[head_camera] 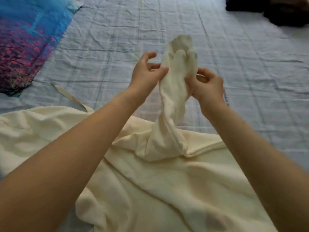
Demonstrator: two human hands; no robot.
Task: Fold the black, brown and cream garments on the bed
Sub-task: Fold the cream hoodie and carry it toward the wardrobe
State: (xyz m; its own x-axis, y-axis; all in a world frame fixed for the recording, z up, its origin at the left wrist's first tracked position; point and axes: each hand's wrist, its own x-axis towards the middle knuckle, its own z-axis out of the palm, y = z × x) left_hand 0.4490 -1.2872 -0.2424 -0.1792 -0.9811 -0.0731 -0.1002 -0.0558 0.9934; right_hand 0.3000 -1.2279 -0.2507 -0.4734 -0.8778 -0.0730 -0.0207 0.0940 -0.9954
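Pale checked bed [167, 22] sheeting lies beneath. The left hand [146, 72] pinches the edge of the raised sleeve [173, 84] and the right hand [208, 87] grips it. Best to pull it straight, then lay it flat across the cream garment [167, 181] spread nearest. The tag [226, 97] by the right wrist is unreadable. Dark garments [280, 10] lie at the far right.

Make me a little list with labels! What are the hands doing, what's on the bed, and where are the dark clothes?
left hand: pinches the lifted part of the cream garment
right hand: grips the same lifted part from the other side
cream garment: mostly spread on the bed, rumpled, not yet folded
dark clothes: heaped at the far right, untouched
other: blue and pink cloth, far left
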